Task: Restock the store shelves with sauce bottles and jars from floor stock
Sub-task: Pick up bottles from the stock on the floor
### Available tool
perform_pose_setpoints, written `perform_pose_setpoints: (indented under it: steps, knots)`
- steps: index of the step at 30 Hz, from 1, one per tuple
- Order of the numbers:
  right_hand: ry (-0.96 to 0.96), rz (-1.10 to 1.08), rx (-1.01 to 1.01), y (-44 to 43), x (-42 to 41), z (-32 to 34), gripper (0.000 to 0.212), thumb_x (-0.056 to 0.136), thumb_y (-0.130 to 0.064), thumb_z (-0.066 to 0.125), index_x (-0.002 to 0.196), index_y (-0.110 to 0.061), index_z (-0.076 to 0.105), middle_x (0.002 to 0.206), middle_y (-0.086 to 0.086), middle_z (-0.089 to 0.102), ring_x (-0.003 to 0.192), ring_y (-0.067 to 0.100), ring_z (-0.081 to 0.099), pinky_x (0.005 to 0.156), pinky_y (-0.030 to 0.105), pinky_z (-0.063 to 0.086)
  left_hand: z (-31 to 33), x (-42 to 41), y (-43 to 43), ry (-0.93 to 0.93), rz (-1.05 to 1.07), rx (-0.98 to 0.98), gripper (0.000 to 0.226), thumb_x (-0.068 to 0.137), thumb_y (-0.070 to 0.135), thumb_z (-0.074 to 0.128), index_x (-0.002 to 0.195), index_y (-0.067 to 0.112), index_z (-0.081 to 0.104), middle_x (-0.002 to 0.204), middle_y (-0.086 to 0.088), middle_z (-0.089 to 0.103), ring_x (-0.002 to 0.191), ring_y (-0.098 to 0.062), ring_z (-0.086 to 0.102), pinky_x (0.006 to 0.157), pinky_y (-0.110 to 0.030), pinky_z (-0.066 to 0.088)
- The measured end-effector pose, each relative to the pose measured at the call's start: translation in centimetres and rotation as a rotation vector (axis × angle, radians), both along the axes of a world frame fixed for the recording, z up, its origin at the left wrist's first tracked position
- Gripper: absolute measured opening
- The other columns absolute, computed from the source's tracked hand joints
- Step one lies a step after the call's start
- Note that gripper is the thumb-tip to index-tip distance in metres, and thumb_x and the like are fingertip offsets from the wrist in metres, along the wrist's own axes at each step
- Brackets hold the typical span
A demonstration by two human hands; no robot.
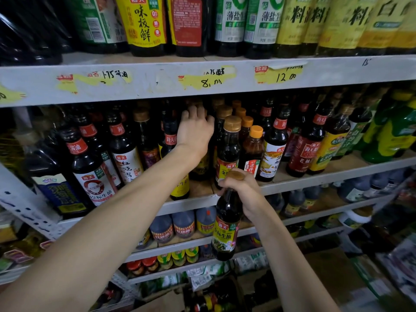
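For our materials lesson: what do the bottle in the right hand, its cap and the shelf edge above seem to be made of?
Bottle: clear and glossy, glass or plastic, cannot tell which; bright highlights over dark sauce.
Cap: probably plastic, matte tan.
Shelf edge: likely painted grey metal; thin, scuffed, with torn price labels.

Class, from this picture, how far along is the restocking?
Done: the middle shelf already holds rows of sauce bottles. In hand: the right hand grips a soy sauce bottle by its neck; the left hand reaches in among those rows. Left: setting that bottle into the gap at the shelf front.
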State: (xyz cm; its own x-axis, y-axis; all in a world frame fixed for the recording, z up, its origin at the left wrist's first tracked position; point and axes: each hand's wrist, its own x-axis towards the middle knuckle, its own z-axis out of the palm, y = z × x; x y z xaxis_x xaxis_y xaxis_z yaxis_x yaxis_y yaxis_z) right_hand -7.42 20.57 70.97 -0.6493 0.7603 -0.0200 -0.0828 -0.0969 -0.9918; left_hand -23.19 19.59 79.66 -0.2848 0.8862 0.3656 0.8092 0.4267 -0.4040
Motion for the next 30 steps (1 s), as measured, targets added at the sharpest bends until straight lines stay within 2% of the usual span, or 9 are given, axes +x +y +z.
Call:
perform_pose_setpoints:
  steps: [9,14,16,18,21,22,24,27,30]
  knots:
    - [0.008,0.023,0.011,0.5,-0.1,-0.7,0.018,0.066,-0.011,0.069,0.053,-0.020,0.060,0.055,0.008,0.059,0.065,0.028,0.061,0.059,0.021,0.049,-0.8,0.0,0.3,0.034,0.017,0.030,0.065,0.074,0.009,0.072,0.134,0.009,0.046,0.142,-0.025,0.037,0.131,-0.043,0.035,0.102,-0.046,0.037]
    - [0.024,0.041,0.029,1.2,-0.2,-0.4,0.019,0.063,-0.009,0.070,0.067,-0.001,0.053,0.060,0.013,0.053,0.067,0.032,0.060,0.061,0.025,0.049,-1.3,0.7,-1.9,0.093,-0.119,0.106,0.075,0.082,0.010,0.063,0.149,0.007,0.030,0.158,-0.028,0.012,0.146,-0.046,0.005,0.119,-0.054,0.011]
    - [0.057,0.088,0.060,1.7,0.0,0.3,0.022,0.064,-0.010,0.070,0.070,0.002,0.053,0.063,0.017,0.054,0.065,0.032,0.062,0.064,0.027,0.050,-2.2,1.2,-4.0,-0.098,-0.318,0.248,0.066,0.079,0.004,0.062,0.142,0.004,0.043,0.151,-0.023,0.034,0.144,-0.040,0.020,0.117,-0.051,0.024]
    - [0.095,0.140,0.115,2.3,0.2,1.3,0.029,0.065,-0.013,0.072,0.075,0.006,0.053,0.067,0.028,0.056,0.065,0.030,0.065,0.064,0.028,0.052,-3.4,1.3,-6.2,-0.554,-0.353,0.372,0.046,0.083,0.005,0.064,0.129,0.009,0.059,0.128,-0.011,0.061,0.127,-0.029,0.050,0.104,-0.044,0.043]
    - [0.208,0.151,0.143,3.0,0.4,3.2,0.027,0.065,-0.017,0.073,0.076,0.002,0.057,0.064,0.025,0.058,0.060,0.031,0.065,0.064,0.030,0.052,-4.4,1.7,-8.3,-1.595,-0.211,-0.005,0.025,0.089,0.013,0.067,0.111,0.024,0.069,0.107,0.005,0.072,0.104,-0.014,0.064,0.089,-0.027,0.049]
    - [0.253,0.149,0.122,3.2,0.5,3.8,0.021,0.065,-0.016,0.072,0.075,-0.003,0.059,0.061,0.020,0.059,0.057,0.031,0.065,0.063,0.031,0.053,-5.0,2.1,-8.5,-1.768,-0.239,-0.164,0.029,0.087,0.017,0.070,0.115,0.028,0.067,0.114,0.007,0.070,0.109,-0.010,0.062,0.092,-0.023,0.047]
    - [0.310,0.132,0.067,3.4,0.8,5.1,0.014,0.066,-0.011,0.069,0.075,-0.006,0.059,0.058,0.019,0.059,0.055,0.031,0.063,0.064,0.036,0.053,-6.6,3.4,-8.6,-1.813,-0.326,-0.244,0.051,0.080,0.024,0.078,0.125,0.030,0.056,0.133,0.005,0.061,0.121,-0.009,0.055,0.104,-0.028,0.042]
    - [0.301,0.051,0.051,3.0,1.1,6.5,0.008,0.076,-0.004,0.064,0.083,-0.004,0.061,0.063,0.017,0.058,0.060,0.034,0.065,0.068,0.042,0.056,-8.4,5.1,-8.1,-1.804,-0.412,-0.032,0.065,0.067,0.033,0.082,0.127,0.024,0.056,0.128,0.001,0.064,0.120,-0.014,0.058,0.103,-0.038,0.045]
    - [-0.088,-0.080,0.375,2.6,1.6,8.1,0.021,0.089,-0.018,0.070,0.106,-0.009,0.063,0.085,0.001,0.063,0.086,0.024,0.067,0.080,0.038,0.055,-8.8,4.6,-7.9,-1.717,-0.419,0.100,0.053,0.064,0.041,0.081,0.112,0.035,0.059,0.115,0.009,0.069,0.107,-0.003,0.064,0.091,-0.030,0.048]
